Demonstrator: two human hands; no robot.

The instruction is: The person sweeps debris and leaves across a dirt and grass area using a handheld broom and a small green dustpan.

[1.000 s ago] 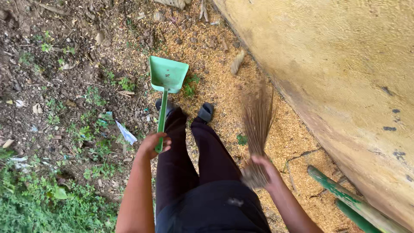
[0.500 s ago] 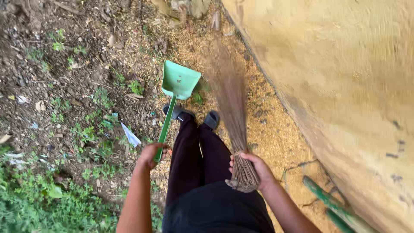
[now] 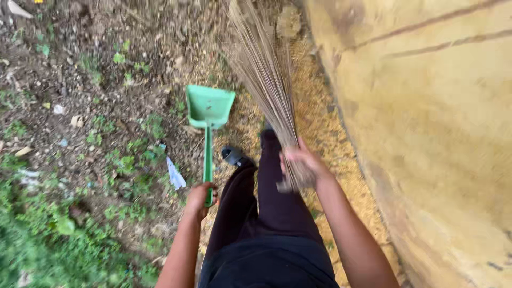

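Item: our left hand [image 3: 200, 196] closed round the green dustpan [image 3: 209, 106] handle, pan resting on soil; our right hand [image 3: 301, 160] clenching the twig broom [image 3: 264, 69], bristles raised. Risk: a hard stroke scatters sawdust [image 3: 320, 128] past the pan

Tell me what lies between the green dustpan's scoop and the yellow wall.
In the head view, the broom bristles, held by the right hand, fan across that stretch between the dustpan and the wall, over ground strewn with sawdust.

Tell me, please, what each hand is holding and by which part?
Left hand: green dustpan, at its handle's top end. Right hand: twig broom, around its bound end.
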